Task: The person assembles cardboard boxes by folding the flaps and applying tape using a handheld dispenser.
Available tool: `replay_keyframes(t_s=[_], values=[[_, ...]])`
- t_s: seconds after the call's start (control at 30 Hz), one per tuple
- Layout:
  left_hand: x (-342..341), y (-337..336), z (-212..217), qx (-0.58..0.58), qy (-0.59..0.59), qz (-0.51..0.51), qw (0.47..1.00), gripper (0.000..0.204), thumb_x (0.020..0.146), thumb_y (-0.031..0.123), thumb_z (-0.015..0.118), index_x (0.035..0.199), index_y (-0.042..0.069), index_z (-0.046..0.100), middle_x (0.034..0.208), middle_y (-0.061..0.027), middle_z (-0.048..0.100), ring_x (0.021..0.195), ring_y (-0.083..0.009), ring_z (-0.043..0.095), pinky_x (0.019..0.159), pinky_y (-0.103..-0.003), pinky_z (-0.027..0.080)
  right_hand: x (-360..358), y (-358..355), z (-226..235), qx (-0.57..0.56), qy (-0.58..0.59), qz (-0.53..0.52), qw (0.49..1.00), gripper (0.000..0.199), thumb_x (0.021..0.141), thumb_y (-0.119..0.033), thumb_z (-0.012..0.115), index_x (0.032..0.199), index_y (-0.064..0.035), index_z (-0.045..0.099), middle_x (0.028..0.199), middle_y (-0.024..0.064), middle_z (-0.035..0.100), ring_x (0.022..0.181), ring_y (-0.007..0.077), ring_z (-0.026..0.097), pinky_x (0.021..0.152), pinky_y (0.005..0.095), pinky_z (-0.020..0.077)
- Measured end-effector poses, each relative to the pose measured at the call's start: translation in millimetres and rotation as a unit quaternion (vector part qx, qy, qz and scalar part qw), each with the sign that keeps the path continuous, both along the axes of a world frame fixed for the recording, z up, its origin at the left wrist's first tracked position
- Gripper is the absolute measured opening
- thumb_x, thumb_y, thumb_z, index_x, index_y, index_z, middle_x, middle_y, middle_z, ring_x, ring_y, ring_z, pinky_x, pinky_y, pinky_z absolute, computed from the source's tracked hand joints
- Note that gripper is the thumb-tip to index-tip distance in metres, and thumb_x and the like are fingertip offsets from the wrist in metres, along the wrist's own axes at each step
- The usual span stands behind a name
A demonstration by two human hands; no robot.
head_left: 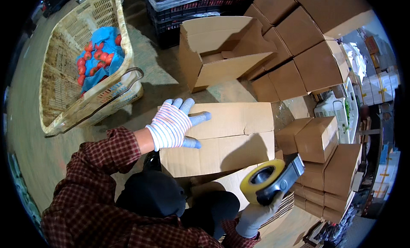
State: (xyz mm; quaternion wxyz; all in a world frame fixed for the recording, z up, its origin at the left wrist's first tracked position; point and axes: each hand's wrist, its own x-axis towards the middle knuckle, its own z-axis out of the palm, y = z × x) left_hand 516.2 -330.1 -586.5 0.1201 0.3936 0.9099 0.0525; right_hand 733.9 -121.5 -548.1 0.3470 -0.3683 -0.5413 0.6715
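A brown cardboard box (218, 152) lies in front of me with two flaps folded together, their seam running across the top. My left hand (173, 124), in a striped glove with grey-blue fingertips, presses flat on the box's left part, fingers spread. Over the near right corner, my gloved right hand (260, 211) grips a tape dispenser (282, 179) by its dark handle. A large roll of yellowish tape (261, 179) sits on the dispenser. The fingers of that hand are partly hidden behind the dispenser.
A dirty cream plastic crate (55, 86) at the left holds red fruit (101, 56) and blue plastic. Beyond the box stands an open carton (222, 64). Stacked cartons (294, 51) rise at the far right, with more cartons (316, 139) nearer. Black crates (166, 24) stand at the back.
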Motion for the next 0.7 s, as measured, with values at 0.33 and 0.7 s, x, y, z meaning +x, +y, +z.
replay_keyframes(t_s=[0.33,0.7], values=[[-4.0,-2.5,-2.0,0.001,0.004,-0.015,1.000,0.081,0.073,0.071,0.053,0.140,0.027,0.040,0.126,-0.0262,0.044,0.111,-0.0384,0.046,0.090,-0.047,0.037,-21.0,9.1,-0.7,0.021,0.043,0.220,0.974,0.036,0.098,-0.026,0.041,0.121,-0.0001,0.051,0.119,0.0127,0.055,0.108,0.0224,0.057,0.091,0.0365,0.0502],[-10.0,-5.1,-2.0,0.019,-0.024,-0.018,0.999,0.070,0.074,0.061,0.060,0.135,0.029,0.046,0.118,-0.0232,0.048,0.102,-0.0350,0.050,0.082,-0.046,0.042,-74.3,1.8,5.6,0.006,-0.046,0.320,0.946,0.039,0.098,-0.032,0.043,0.119,0.0002,0.050,0.116,0.0121,0.057,0.105,0.0189,0.057,0.090,0.0339,0.0494]])
